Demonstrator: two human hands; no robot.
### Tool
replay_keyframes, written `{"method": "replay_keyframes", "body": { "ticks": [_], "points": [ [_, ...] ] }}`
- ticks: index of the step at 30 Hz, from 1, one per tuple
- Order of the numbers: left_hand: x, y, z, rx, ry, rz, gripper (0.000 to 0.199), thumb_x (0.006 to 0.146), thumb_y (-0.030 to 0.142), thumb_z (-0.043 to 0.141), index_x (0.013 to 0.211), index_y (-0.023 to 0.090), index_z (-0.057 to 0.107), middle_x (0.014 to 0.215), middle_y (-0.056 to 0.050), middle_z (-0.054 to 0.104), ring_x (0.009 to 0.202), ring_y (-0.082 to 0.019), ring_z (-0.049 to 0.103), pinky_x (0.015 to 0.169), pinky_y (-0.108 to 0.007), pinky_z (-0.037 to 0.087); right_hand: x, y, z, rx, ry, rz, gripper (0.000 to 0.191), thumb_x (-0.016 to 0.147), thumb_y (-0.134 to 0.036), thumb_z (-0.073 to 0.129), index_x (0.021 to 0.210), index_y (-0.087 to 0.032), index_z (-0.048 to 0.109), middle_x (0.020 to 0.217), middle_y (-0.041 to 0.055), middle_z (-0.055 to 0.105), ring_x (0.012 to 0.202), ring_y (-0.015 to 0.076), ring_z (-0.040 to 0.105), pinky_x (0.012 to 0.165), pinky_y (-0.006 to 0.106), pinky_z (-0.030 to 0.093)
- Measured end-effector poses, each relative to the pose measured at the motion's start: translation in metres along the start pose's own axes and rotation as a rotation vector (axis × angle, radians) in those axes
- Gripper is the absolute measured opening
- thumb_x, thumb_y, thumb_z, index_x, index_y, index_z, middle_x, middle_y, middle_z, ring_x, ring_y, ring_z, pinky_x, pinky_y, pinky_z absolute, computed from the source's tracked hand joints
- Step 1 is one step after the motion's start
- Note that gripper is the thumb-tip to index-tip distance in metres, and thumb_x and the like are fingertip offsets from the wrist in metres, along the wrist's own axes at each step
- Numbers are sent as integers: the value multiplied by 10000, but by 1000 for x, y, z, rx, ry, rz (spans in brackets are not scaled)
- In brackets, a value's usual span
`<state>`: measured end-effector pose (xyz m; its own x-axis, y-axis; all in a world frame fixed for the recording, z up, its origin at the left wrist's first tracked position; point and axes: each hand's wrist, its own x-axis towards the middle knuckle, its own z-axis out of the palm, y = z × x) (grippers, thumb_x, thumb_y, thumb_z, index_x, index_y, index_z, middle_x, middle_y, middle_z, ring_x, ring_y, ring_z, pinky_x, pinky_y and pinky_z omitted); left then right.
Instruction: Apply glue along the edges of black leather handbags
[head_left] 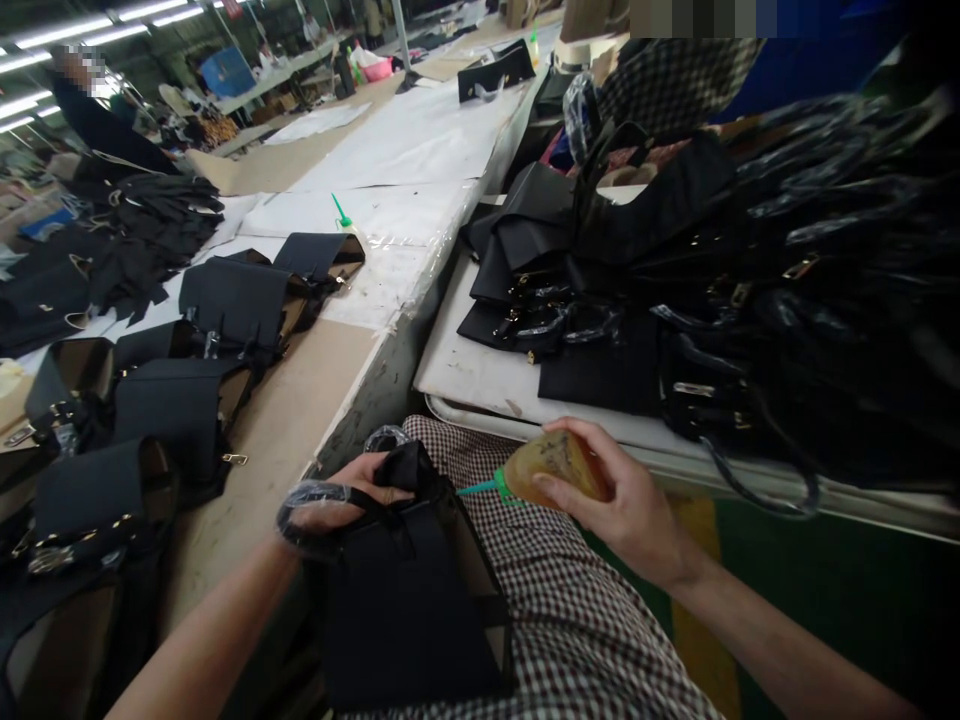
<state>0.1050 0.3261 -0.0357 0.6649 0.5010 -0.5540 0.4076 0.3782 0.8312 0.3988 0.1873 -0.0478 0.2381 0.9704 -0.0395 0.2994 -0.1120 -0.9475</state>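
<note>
A black handbag (405, 610) rests on my lap over checked cloth. My left hand (352, 495) grips its upper edge, the thumb lying on the black material, and a plastic-wrapped handle (304, 520) loops around that hand. In my right hand (626, 500) is a squeeze bottle (559, 470) of amber liquid, probably glue, tilted sideways with fingers wrapped round it. Its thin green nozzle (480, 488) points left at the bag's upper side edge; whether the tip touches the bag I cannot tell.
Several black bags (172, 400) stand on the left table (330, 375). More black bags with wrapped handles (720, 290) crowd the right table (442, 360). Another green-nozzled bottle (343, 218) stands beyond the left bags. A person in checked clothing (682, 85) is at the back right.
</note>
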Motion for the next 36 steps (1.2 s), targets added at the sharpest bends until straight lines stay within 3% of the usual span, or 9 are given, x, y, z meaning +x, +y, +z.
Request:
{"method": "replay_keyframes", "body": {
  "ticks": [5, 9, 26, 31, 36],
  "points": [
    [2, 2, 0, -46, -5, -71, 243, 763, 278, 787, 945, 122, 746, 814, 13, 717, 717, -144, 627, 663, -200, 512, 8, 1, 6, -69, -2, -128, 445, 859, -430, 725, 1228, -264, 540, 1135, 63, 644, 997, 267, 659, 927, 411, 542],
    [5, 1, -1, -48, -18, -91, 232, 747, 283, 811, 921, 144, 746, 840, -8, 724, 702, -140, 624, 651, -225, 524, 9, 0, 1, -135, -35, -186, 412, 871, -400, 716, 1219, -270, 537, 1098, 43, 647, 950, 240, 663, 903, 378, 546],
    [7, -3, 0, 8, -51, -64, 272, 768, 309, 800, 986, 152, 758, 956, -6, 774, 888, -208, 711, 799, -252, 559, -16, 11, -13, -223, -225, -172, 400, 875, -365, 699, 1225, -264, 535, 1166, 49, 653, 1040, 245, 647, 898, 357, 535],
    [6, 2, 5, 30, -57, -31, 277, 797, 273, 761, 1007, 94, 744, 906, 2, 753, 877, -202, 705, 798, -244, 536, -10, 11, -7, -148, -84, -131, 438, 871, -403, 713, 1242, -266, 526, 1126, 50, 653, 978, 244, 662, 878, 376, 549],
    [6, 0, 4, 45, -50, -19, 246, 796, 285, 779, 993, 140, 752, 943, 1, 764, 861, -177, 701, 771, -214, 538, -4, 12, 4, -132, 23, -193, 488, 854, -429, 735, 1254, -254, 517, 1157, 74, 650, 1029, 275, 658, 946, 423, 532]
  ]
}}
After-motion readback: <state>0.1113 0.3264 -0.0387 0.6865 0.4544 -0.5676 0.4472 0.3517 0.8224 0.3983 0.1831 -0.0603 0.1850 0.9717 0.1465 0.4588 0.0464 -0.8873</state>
